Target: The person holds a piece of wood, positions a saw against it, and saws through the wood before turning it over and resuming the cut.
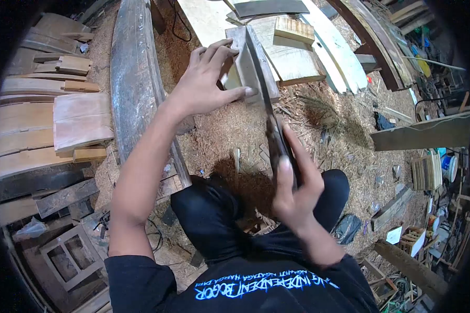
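My right hand [295, 193] is wrapped round the dark handle [282, 146] of a handsaw, in front of my knees. The saw's narrow dark blade [259, 68] points away from me, seen nearly edge-on, and runs along a greyish wooden block [266, 78]. My left hand [206, 78] grips this block from its left side, fingers at the far end and thumb pressed on the near part. The block overlaps a pale board [297, 60] behind it. Part of the block's left face is hidden by my fingers.
A long worn wooden beam [136, 78] lies to my left, with stacked curved planks [26, 125] beyond it. A small wood block [294, 30] sits on the pale boards ahead. Shavings cover the floor [219, 135]. A plank [423, 134] juts in from the right.
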Available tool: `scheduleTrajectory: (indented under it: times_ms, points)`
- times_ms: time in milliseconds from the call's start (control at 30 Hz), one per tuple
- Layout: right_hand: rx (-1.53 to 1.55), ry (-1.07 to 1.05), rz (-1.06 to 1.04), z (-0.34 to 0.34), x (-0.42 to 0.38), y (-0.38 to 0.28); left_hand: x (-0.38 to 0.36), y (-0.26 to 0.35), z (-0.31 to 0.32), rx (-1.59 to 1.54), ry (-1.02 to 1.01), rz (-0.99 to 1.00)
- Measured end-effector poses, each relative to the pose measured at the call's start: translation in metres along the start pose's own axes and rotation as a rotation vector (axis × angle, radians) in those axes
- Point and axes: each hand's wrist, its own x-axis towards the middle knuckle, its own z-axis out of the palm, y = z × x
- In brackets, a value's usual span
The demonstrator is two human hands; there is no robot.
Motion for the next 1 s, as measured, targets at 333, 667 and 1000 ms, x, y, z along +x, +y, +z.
scheduleTrajectory:
  times_ms: [333,667,1000]
  points:
    - [0.051,-0.025,0.134,0.006,0.011,-0.002,0.003,-0.003,-0.003,-0.018,-0.029,0.022]
    - [0.047,-0.005,0.164,0.006,0.017,-0.003,0.007,-0.002,-0.007,-0.044,-0.118,-0.047]
    - [0.113,0.078,0.153,-0.006,-0.026,0.026,0.003,-0.017,-0.001,-0.117,-0.099,0.032]
